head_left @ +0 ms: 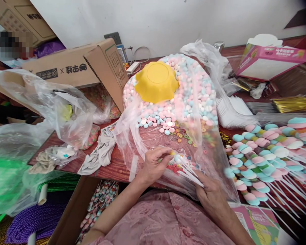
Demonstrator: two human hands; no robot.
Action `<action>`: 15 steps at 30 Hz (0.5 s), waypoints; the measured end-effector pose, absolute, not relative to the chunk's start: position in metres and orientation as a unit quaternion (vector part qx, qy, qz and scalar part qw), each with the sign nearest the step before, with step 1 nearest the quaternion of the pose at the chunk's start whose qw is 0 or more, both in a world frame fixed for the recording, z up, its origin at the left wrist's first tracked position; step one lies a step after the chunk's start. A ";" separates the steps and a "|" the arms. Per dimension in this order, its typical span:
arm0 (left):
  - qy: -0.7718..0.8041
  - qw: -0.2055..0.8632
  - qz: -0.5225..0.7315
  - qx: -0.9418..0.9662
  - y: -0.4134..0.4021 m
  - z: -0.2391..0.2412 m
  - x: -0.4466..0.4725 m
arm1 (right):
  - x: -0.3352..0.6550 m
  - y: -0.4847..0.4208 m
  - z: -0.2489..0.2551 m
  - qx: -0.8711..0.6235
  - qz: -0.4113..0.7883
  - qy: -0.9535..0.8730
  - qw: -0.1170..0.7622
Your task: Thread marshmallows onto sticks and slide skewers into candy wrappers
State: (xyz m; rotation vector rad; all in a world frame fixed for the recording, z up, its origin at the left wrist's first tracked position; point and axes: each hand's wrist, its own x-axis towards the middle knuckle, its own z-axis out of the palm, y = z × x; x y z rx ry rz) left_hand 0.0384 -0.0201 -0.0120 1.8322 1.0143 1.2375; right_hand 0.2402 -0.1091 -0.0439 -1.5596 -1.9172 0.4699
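My right hand [211,192] is closed round a bundle of white sticks [190,170] that fan out toward the upper left. My left hand [154,163] pinches a small candy piece at the tip of one stick. Both hands work over a large clear plastic bag [193,112] spread on the table, holding pink, blue and white round candies [193,92] and small coloured ring candies [182,134]. A yellow bowl [156,81] lies upside down on the candy heap.
Finished candy skewers [265,156] are piled at the right. A pink box [267,58] stands at the back right, a cardboard box [91,64] at the back left. Clear bags [53,105], a grey cloth [99,154] and a box of skewers [99,200] lie at the left.
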 end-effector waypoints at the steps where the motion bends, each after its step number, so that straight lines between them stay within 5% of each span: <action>1: 0.397 0.397 0.491 0.667 -0.021 -0.012 0.039 | 0.239 -0.109 -0.044 -0.584 0.185 -0.724 0.317; 9: 0.414 0.608 0.536 0.413 -0.022 -0.009 0.041 | 0.236 -0.109 -0.053 -0.604 0.135 -0.732 0.285; 15: 0.402 0.663 0.536 0.333 -0.019 -0.003 0.043 | 0.234 -0.109 -0.049 -0.594 0.143 -0.732 0.302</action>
